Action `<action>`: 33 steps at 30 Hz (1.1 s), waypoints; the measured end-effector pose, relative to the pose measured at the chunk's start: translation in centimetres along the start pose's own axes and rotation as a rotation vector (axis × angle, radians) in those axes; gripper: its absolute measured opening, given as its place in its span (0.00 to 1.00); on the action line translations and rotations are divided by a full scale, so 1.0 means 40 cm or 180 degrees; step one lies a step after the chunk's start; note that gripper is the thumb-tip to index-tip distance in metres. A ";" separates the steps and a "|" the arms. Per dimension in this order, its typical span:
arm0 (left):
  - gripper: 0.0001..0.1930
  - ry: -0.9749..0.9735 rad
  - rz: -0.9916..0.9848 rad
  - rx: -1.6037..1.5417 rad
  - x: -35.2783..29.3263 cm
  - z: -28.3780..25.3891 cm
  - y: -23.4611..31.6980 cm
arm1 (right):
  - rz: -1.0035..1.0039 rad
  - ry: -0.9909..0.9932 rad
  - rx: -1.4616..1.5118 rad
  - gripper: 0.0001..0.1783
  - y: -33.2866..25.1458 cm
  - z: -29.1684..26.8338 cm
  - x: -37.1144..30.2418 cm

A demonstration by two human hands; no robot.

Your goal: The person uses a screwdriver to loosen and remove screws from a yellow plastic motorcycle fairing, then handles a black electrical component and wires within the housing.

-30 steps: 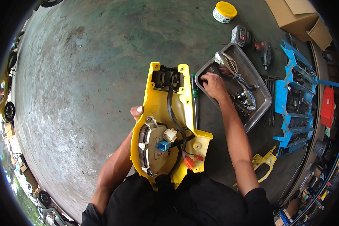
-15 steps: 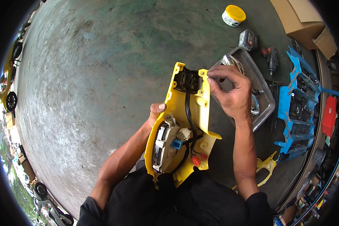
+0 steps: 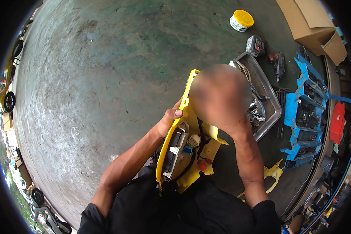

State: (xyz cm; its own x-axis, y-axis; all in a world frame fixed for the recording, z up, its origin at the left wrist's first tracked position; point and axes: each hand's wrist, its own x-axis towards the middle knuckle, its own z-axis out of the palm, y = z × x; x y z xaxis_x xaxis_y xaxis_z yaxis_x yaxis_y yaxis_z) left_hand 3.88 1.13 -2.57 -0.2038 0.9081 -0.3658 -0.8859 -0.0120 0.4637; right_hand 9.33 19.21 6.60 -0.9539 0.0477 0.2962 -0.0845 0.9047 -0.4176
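One yellow housing [image 3: 191, 156] propped upright over the lap, wiring side showing. One metal tray [image 3: 270, 102] just right of it. Left hand [image 3: 168, 121] clamped on the housing's left edge; right hand [image 3: 220, 95] blurred at its top, grip impossible to tell. One yellow-lidded tub [image 3: 241, 20] far back.

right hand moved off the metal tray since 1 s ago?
Yes. The right hand has left the metal tray and now sits up at the top end of the yellow housing, blurred there.
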 end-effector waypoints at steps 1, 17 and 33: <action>0.53 -0.0011 -0.0009 -0.0002 0.002 -0.005 -0.003 | -0.0059 0.0008 -0.0098 0.11 -0.002 0.003 -0.001; 0.51 -0.0083 -0.0011 -0.0216 0.003 -0.020 -0.011 | 0.0053 0.0753 0.0382 0.14 0.013 0.067 -0.021; 0.50 -0.0050 0.0025 -0.0166 0.003 -0.025 -0.008 | 0.0227 0.0853 0.0794 0.10 0.019 0.090 -0.028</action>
State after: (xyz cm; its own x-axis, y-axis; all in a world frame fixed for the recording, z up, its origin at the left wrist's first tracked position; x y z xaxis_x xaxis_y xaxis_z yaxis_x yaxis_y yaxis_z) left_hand 3.71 0.82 -3.55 -0.2045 0.9143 -0.3495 -0.9050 -0.0405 0.4235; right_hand 9.29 18.31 2.86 -0.8535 0.2460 0.4593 -0.1195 0.7657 -0.6320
